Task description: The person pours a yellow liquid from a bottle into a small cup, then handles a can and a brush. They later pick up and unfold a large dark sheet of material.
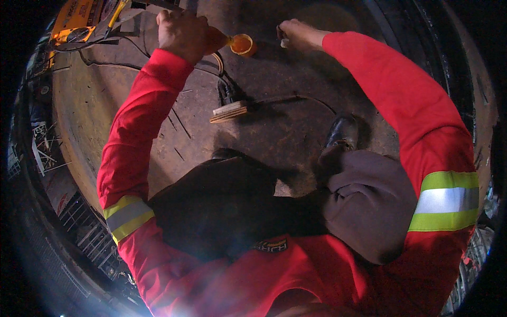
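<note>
Left hand (182, 33) fisted round orange bottle (238, 44)

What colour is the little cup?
Orange, seen in the head view: the cup by the left hand.

A yellow labelled box (74, 24) lies at upper left.

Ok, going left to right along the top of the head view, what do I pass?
Yellow machine → left hand closed around an orange bottle → small orange cup at the bottle's tip → right hand pinching a small white piece.
</note>
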Tool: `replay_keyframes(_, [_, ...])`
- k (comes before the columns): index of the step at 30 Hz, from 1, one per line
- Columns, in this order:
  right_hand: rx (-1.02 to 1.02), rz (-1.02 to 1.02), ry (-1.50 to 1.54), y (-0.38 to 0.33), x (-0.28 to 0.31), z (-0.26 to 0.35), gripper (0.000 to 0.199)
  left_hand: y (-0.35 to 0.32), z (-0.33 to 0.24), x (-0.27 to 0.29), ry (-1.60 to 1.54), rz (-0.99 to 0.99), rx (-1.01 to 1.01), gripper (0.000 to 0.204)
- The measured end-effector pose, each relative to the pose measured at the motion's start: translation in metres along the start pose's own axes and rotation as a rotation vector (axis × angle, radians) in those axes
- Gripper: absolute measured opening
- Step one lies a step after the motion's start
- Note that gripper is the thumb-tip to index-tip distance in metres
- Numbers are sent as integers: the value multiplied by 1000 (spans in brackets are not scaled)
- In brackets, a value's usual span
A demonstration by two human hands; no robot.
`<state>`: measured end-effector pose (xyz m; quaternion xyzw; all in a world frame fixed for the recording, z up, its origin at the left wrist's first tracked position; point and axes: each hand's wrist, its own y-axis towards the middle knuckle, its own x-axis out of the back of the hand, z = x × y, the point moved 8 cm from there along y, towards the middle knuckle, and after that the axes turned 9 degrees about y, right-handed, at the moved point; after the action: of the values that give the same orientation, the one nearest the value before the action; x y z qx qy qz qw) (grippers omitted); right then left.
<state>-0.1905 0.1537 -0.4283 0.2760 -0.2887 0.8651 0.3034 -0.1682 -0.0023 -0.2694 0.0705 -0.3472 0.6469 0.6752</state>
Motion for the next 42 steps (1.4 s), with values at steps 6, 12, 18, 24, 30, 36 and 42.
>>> replay_keyframes(6, [1, -6, -21, 3, -2, -4, 14, -1, -2, -1, -46, 14, -17, 70])
replay_keyframes(12, [-42, 21, 61, -6, 3, 6, 15, -17, 0, 13, -44, -233, -44, 26])
replay_keyframes(18, [-98, -5, 48, 1, -3, -13, 14, -5, -7, 8, -45, 62, -49, 78])
replay_keyframes(24, [-36, 21, 21, -6, 5, 8, 19, -14, -2, -9, -148, -111, -40, 50])
replay_keyframes(30, [-84, 14, 40, -9, 6, -2, 22, -17, -6, -41, -342, -28, -38, 74])
replay_keyframes(36, [-56, 31, 54, -2, -2, -10, 23, -34, -12, -86, -711, -1, -11, 68])
replay_keyframes(42, [-2, -11, 83, 4, -4, -19, 22, -42, -38, -123, -1070, 17, 75, 73])
